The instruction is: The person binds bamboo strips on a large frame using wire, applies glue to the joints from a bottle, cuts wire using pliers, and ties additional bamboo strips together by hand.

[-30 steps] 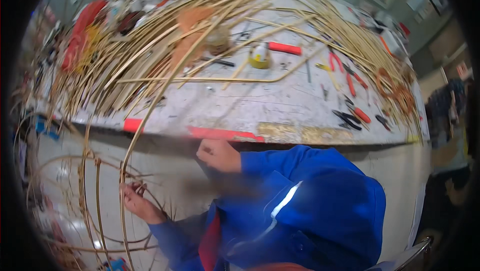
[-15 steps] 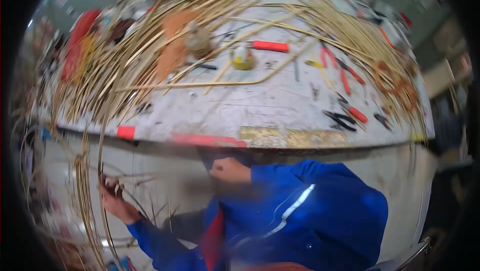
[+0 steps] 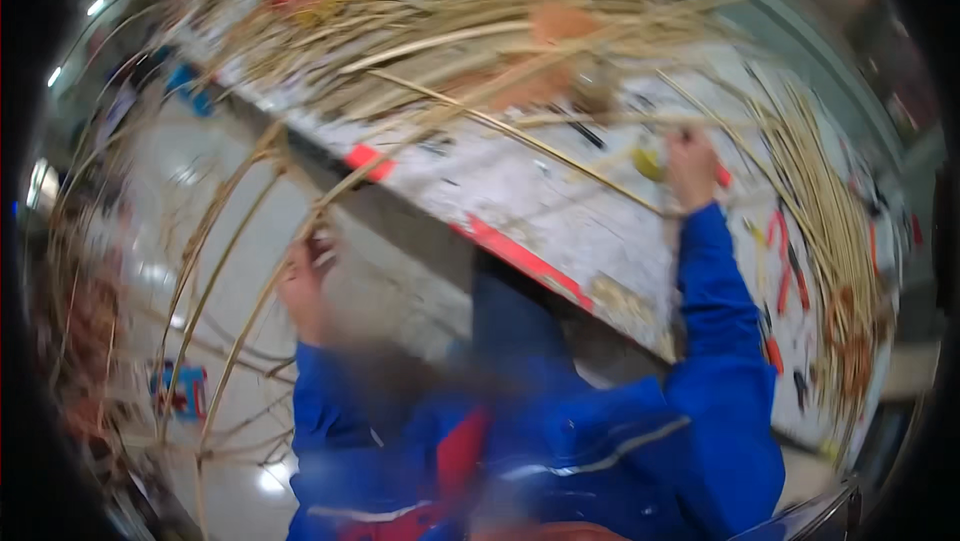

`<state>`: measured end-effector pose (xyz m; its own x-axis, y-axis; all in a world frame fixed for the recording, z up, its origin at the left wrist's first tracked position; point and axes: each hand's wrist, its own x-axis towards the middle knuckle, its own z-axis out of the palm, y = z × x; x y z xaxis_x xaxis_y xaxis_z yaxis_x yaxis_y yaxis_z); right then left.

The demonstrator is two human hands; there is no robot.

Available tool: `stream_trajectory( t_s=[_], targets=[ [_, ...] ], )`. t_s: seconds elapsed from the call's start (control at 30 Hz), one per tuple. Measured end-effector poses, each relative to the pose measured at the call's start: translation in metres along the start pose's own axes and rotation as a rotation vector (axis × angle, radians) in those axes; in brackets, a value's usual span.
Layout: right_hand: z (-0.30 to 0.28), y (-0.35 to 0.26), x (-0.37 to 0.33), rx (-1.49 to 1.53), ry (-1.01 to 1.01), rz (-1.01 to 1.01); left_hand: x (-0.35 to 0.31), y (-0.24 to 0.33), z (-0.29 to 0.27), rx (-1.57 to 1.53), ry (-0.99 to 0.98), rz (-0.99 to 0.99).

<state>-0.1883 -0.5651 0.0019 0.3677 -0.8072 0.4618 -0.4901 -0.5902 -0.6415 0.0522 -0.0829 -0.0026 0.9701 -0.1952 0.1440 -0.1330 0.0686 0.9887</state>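
My left hand (image 3: pixel 306 276) is closed around a long pale bamboo strip (image 3: pixel 400 143), which slants up from the floor side and across the table. Over the table, my right hand (image 3: pixel 692 173) has its fingers drawn together beside another thin strip (image 3: pixel 610 121). Blur hides what, if anything, lies between those fingers. A small yellow container (image 3: pixel 649 164) stands just left of this hand. At the left, a frame of bent strips (image 3: pixel 232 231) tied together rises from the floor.
Bundles of strips (image 3: pixel 420 36) cover the far side of the table (image 3: pixel 520 199), with more strips (image 3: pixel 815 201) at its right. Red-handled pliers (image 3: pixel 797 281) and other tools lie right of my arm. Red tape (image 3: pixel 530 263) marks the near edge.
My view has swung left, so the table now slants. My right hand has gone from beside my body out over the table. The left hand still grips its strip.
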Motion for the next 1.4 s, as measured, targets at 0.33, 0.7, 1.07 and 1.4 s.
stream_trajectory(
  t_s=[0.33,0.7,1.07,1.4],
  targets=[
    [0.034,0.048,0.022,-0.359,-0.27,0.082,-0.046,0.005,-0.018,-0.061,0.071,-0.172],
    [0.034,-0.105,-0.056,0.689,-0.407,-0.068,-0.05,0.042,-0.039,-0.586,0.056,-0.155],
    [0.081,-0.278,-0.109,0.649,-1.026,-0.198,-0.054,0.042,-0.047,-0.546,0.116,-0.102],
    [0.093,-0.322,-0.101,0.429,-0.963,-0.412,-0.053,0.042,-0.046,-0.52,0.148,-0.076]
  ],
)
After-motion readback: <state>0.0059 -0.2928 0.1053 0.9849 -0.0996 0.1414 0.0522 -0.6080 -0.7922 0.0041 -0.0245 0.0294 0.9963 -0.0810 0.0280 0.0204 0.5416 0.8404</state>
